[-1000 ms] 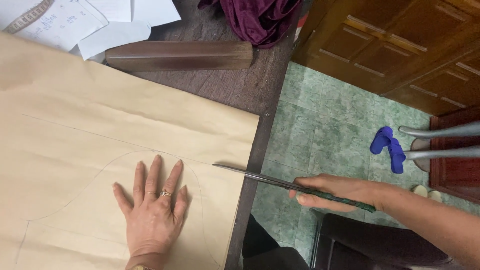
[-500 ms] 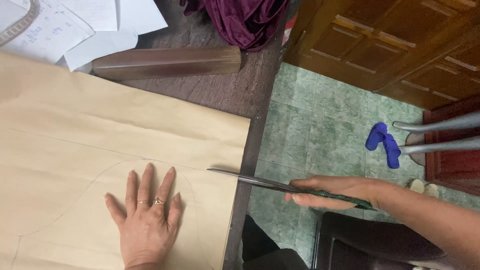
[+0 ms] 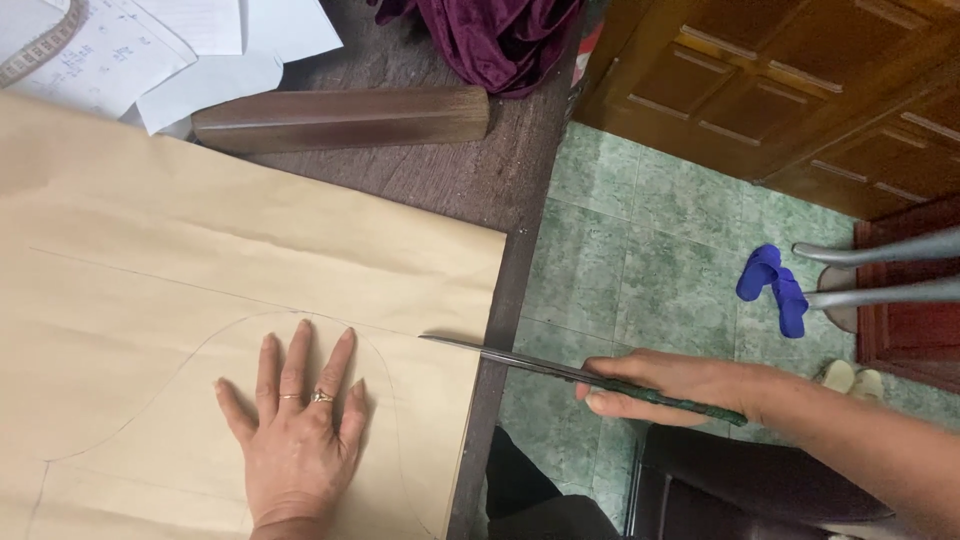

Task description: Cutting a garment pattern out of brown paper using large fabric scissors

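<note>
Flat on the big sheet of tan paper [image 3: 200, 240], the left hand [image 3: 295, 440] lies palm down with its fingers spread, holding nothing, a ring on one finger. It rests inside a curved pencil line drawn on the sheet. The right hand [image 3: 680, 385] is closed around the dark green handles of long scissors [image 3: 560, 372], off the table's edge and over the green tiled floor [image 3: 660, 260]. Their blades run level to the left, and the tip just reaches the sheet's right edge, near the left hand's fingertips. The sheet covers most of the dark wooden table [image 3: 480, 185]. Above it lies a long brown wooden block [image 3: 340, 118], with white sheets of paper [image 3: 170, 50] at the top left and maroon cloth [image 3: 500, 35] at the top. Blue slippers [image 3: 772, 285] sit on the floor beside metal chair legs [image 3: 880, 270].
</note>
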